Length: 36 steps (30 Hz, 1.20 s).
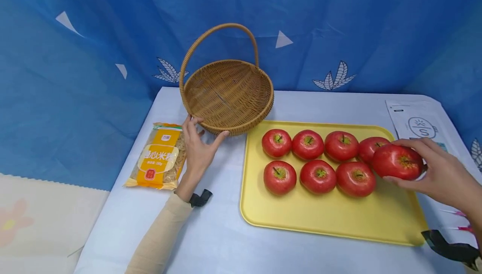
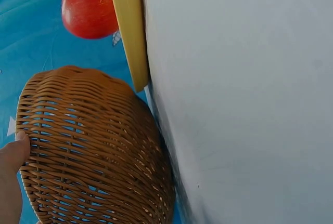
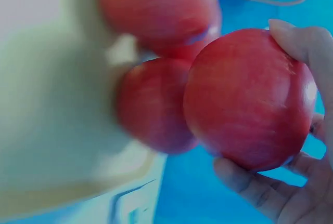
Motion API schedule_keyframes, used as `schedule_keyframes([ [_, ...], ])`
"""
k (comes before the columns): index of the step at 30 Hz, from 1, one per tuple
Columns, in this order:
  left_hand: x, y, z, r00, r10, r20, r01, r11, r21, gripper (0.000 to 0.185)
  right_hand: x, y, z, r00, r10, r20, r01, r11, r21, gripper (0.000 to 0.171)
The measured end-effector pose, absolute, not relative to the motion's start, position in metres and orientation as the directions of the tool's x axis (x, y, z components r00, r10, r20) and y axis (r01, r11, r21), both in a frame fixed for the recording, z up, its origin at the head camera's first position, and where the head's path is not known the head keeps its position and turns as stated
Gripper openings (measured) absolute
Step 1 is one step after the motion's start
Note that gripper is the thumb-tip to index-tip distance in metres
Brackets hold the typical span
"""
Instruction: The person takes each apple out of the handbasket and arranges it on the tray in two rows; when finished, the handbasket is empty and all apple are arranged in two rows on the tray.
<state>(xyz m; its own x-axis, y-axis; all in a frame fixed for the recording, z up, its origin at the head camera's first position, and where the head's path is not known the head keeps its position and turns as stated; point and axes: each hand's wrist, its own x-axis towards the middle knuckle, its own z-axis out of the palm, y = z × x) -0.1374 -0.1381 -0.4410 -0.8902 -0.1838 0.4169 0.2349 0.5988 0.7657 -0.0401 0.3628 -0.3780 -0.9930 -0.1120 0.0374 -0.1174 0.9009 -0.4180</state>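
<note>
My right hand grips a red apple between thumb and fingers, over the right part of a yellow tray. Several more red apples stand in two rows on that tray, one of them close beside the held apple in the right wrist view. On the left, my left hand holds the near rim of a brown wicker basket with an arched handle. The thumb lies against the woven wall in the left wrist view. No apples show inside the basket.
A yellow-and-clear bag of pasta lies left of my left hand. At the back right corner, a white printed packet lies beyond the tray. Blue patterned cloth hangs behind the white table.
</note>
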Motion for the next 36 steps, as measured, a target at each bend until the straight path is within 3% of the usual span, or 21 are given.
schedule_keyframes([
  [15,-0.136,-0.141,-0.441,-0.889,-0.197,0.413,0.229,0.589,0.775,0.073,-0.017,0.376,-0.424,-0.991,-0.109,-0.079,-0.063,0.895,-0.442,0.094],
  [26,-0.136,-0.143,-0.441,-0.891,-0.205,0.406,0.214,0.599,0.772,0.073,-0.016,0.375,-0.435,-0.988,-0.133,-0.081,-0.076,0.865,-0.495,0.094],
  [36,-0.135,-0.143,-0.442,-0.896,-0.197,0.399,0.211,0.601,0.771,0.075,-0.013,0.376,-0.437,-0.982,-0.100,-0.159,-0.010,0.874,-0.486,0.109],
])
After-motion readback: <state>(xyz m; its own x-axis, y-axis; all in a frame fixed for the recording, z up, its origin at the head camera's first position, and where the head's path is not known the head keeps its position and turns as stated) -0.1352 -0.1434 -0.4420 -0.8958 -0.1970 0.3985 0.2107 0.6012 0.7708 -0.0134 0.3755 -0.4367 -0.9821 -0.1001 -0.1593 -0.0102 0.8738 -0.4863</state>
